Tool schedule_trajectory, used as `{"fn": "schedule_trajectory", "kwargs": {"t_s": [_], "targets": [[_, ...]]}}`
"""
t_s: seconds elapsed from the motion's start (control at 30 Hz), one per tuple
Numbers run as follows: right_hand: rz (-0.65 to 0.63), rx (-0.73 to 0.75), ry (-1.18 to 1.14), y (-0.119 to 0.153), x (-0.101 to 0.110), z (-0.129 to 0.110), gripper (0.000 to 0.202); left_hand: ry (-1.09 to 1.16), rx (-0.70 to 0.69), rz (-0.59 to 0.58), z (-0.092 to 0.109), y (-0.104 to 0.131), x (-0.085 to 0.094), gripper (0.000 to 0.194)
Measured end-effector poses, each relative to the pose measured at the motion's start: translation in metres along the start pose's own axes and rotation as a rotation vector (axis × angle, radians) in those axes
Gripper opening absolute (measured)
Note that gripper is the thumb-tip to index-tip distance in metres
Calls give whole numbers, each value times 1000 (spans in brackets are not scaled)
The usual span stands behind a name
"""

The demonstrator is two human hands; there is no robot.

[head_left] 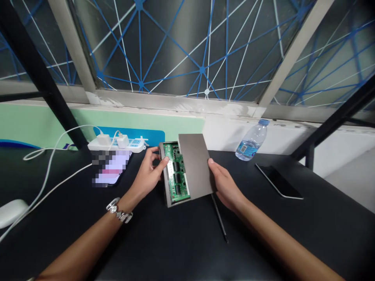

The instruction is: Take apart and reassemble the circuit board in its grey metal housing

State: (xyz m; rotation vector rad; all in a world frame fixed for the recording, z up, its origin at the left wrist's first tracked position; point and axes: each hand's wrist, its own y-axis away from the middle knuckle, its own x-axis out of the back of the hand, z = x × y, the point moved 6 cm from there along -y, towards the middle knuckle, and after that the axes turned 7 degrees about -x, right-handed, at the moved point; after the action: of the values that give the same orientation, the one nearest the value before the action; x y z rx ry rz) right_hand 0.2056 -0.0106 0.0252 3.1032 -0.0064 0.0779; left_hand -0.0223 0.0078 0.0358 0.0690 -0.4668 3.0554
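Between my hands is a grey metal case tilted above the table, with a green circuit board showing along its left part. My left hand grips the case's left edge, thumb on the front and fingers behind. A flat grey cover plate lies over the right part of the case, shifted to the right. My right hand holds the plate's right edge with the thumb on top; its other fingers are hidden behind. Below the case lies a thin dark rod like a screwdriver, its upper end hidden.
On the black table, a lit phone lies left, before a white power strip with chargers. White cables run past a white mouse. At right are a water bottle and a dark-screened phone.
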Motion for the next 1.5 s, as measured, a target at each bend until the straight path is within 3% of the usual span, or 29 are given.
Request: {"fn": "schedule_trajectory", "kwargs": {"t_s": [0.33, 0.87, 0.97, 1.1, 1.2, 1.33, 1.5], "targets": [[-7, 57, 156, 7, -16, 13, 48, 73, -17, -11, 8, 4, -7, 51], [-101, 8, 74, 14, -24, 7, 38, 116, 6, -66, 4, 10, -18, 61], [-197, -81, -6, 19, -27, 4, 40, 163, 9, -71, 3, 11, -20, 60], [-457, -188, -166, 32, -38, -8, 72, 157, 33, -91, 1, 7, -18, 59], [-485, -144, -196, 34, -36, -19, 74, -9, -18, -140, 3, -4, -2, 50], [-350, -44, -129, 26, -23, -24, 71, -586, -258, -168, 13, -19, 33, 35], [-171, 201, 25, 20, -9, -31, 63, -872, -175, -395, -9, -24, 53, 19]]}}
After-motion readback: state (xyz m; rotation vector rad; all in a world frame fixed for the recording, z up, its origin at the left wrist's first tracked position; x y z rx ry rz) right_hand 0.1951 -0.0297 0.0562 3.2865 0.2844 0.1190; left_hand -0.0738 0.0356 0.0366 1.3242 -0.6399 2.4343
